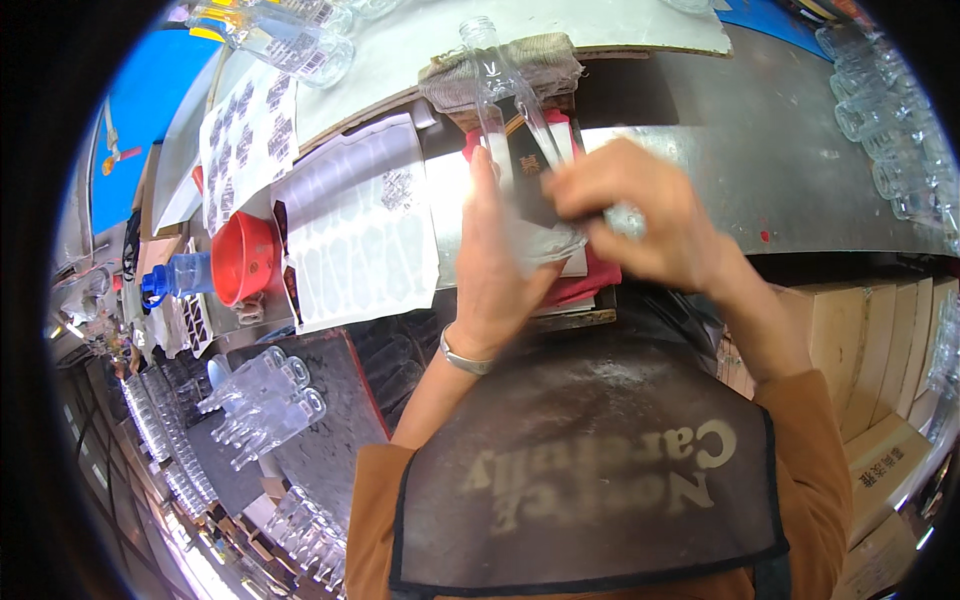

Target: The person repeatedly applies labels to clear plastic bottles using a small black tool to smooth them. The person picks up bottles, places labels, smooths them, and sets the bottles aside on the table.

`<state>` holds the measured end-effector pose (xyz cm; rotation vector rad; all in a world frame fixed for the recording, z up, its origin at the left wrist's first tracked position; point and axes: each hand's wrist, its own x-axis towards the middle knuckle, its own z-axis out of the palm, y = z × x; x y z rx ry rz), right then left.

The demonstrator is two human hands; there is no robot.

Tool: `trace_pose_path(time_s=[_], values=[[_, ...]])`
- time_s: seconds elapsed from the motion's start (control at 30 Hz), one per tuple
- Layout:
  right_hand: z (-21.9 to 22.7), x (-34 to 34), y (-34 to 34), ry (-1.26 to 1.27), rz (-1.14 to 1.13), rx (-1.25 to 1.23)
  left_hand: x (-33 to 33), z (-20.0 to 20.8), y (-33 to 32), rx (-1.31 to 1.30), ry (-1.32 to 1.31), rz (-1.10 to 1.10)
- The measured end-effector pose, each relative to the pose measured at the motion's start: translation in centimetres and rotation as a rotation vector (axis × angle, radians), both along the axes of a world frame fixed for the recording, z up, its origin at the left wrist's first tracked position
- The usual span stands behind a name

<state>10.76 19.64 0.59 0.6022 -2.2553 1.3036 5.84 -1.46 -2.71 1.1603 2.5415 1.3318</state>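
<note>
A transparent glass bottle lies with its neck pointing away from me, resting on a folded, worn cloth. A dark label with small gold-coloured marks shows on its body. My left hand is closed round the bottle's near end, thumb along its left side. From the right, my right hand bends over the bottle's right side, fingers curled and blurred by motion; what they pinch is hidden. Under the bottle are red cloth and a wooden support.
Left of the bottle lie a sheet of transparent stickers and a printed label sheet. A red bowl stands farther left. Several glass bottles lie at lower left, others at far right. Cardboard boxes stand at right.
</note>
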Motion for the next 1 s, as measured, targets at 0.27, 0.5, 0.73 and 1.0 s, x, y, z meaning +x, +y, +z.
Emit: trace_pose_path(time_s=[0.27,0.5,0.73,1.0], values=[[-2.4,2.0,1.1,-0.880,-0.011,-0.706,-0.3,1.0,0.5,0.458,-0.536,-0.109],[1.4,2.6,-2.3,-0.765,-0.222,-0.165,-0.2,-1.1,-1.5,0.188,-0.067,0.001],[1.1,2.7,-2.6,-0.679,-0.321,0.160,-1.6,-1.0,-3.3,0.087,0.018,-0.001],[-0.5,2.3,-0.6,-0.573,-0.427,0.046,-17.3,-0.4,-14.1,-0.313,0.577,0.675]])
